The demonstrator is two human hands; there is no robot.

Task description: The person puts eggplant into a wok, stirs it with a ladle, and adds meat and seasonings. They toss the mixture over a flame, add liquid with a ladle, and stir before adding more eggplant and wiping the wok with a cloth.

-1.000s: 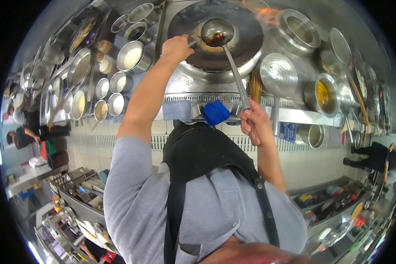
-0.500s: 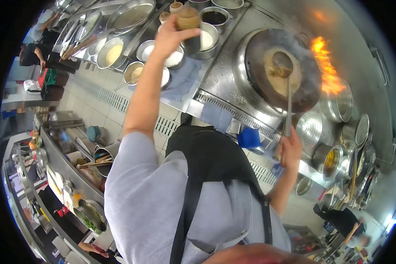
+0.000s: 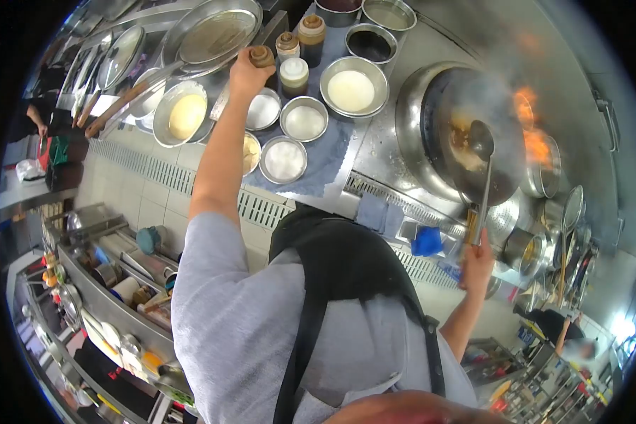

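Head view, looking down over the cook's shoulders at a steel bench (image 3: 385, 152) full of stuff. Left hand (image 3: 246, 73) is stretched way out, grip closed around a small brown-capped bottle (image 3: 261, 56), held just beside the other sauce bottles (image 3: 295, 71) at the back of the bench. Round metal bowls (image 3: 304, 119) of white powders sit right below it on a blue cloth (image 3: 325, 159). Right hand (image 3: 478, 263) has its grip wrapped on the ladle (image 3: 482, 141) handle's end; the ladle's cup is down in the wok (image 3: 466, 134), in brown sauce. Flames (image 3: 533, 131) lick up at the wok's far rim. A blue rag (image 3: 427, 241) lies at the bench edge near the right hand.
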